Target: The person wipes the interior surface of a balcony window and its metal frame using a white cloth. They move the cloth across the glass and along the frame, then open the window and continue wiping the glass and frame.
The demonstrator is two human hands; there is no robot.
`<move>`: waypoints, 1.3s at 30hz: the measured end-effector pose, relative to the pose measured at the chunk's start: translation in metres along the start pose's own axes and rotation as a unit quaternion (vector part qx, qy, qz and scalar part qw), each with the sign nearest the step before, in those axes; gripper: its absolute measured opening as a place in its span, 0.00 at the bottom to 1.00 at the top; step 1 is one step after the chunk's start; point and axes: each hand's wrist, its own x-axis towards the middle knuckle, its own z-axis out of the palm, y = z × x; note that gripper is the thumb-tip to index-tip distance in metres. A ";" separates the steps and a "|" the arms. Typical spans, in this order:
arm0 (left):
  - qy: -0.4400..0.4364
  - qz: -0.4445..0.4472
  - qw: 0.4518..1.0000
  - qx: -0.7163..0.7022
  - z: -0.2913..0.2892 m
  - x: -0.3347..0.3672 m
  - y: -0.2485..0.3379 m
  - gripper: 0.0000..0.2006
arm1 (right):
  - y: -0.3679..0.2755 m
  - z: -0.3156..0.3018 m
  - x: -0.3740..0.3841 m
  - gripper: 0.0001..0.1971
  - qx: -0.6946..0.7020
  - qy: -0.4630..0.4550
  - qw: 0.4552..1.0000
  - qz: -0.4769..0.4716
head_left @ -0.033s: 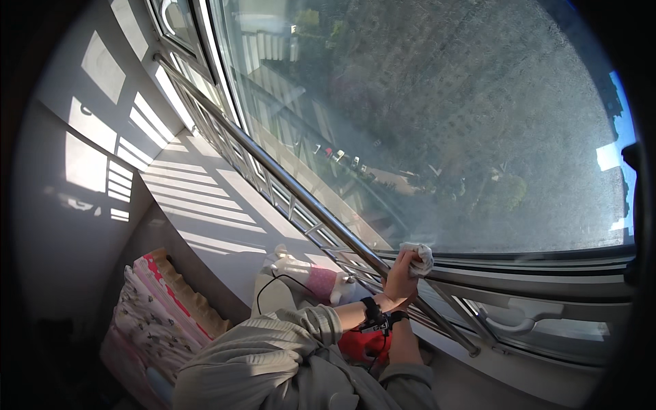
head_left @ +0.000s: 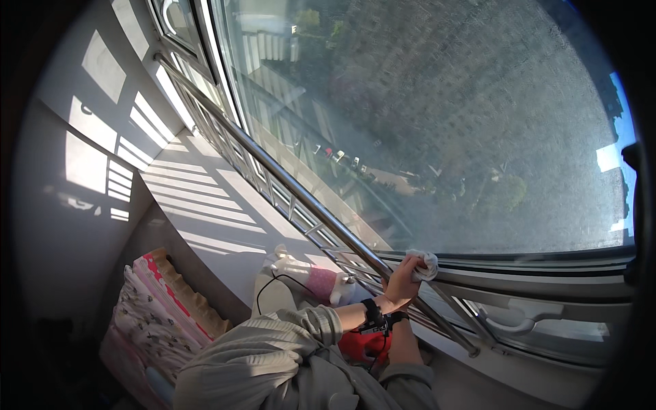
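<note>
- A bunched white cloth (head_left: 426, 266) is held in the left hand (head_left: 402, 285), its fingers curled and closed around the near-left side.
- The cloth is set just right and slightly far of that hand, at the left end of the lower window frame (head_left: 526, 266); no clear long axis is shown by the wad, while the frame is stretched rightward from it.
- The metal handrail (head_left: 301, 195) is crossed by the hands, running from far left to near right.
- The right hand (head_left: 402, 307) is placed nearer the body and farther from the cloth; it is mostly covered by the left, so its grip cannot be told.
- Whether the frame is touched by the cloth cannot be made out.
</note>
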 end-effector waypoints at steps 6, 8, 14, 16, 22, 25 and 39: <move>0.027 0.109 0.986 0.120 -0.101 0.063 -0.015 0.10 | -0.003 -0.002 0.002 0.20 -0.046 0.026 0.989 -0.138; 0.091 0.149 0.967 0.184 -0.174 0.106 -0.017 0.10 | -0.005 -0.002 0.002 0.21 -0.048 0.022 0.990 -0.133; 0.300 0.037 0.904 0.303 -0.443 0.265 0.017 0.10 | -0.005 -0.003 0.000 0.23 -0.080 0.024 0.989 -0.118; 0.404 0.100 0.855 0.309 -0.512 0.304 0.031 0.10 | -0.003 -0.002 0.001 0.23 -0.080 0.028 0.989 -0.121; 0.546 0.099 0.770 0.315 -0.566 0.330 0.040 0.11 | -0.001 -0.001 0.000 0.23 -0.080 0.013 0.993 -0.091; 0.505 0.099 0.768 0.380 -0.512 0.303 0.017 0.10 | -0.001 -0.001 -0.001 0.22 -0.081 0.026 0.991 -0.107; 0.180 0.031 0.978 0.097 -0.034 0.029 -0.060 0.13 | 0.003 0.006 0.001 0.17 -0.075 -0.001 0.992 -0.105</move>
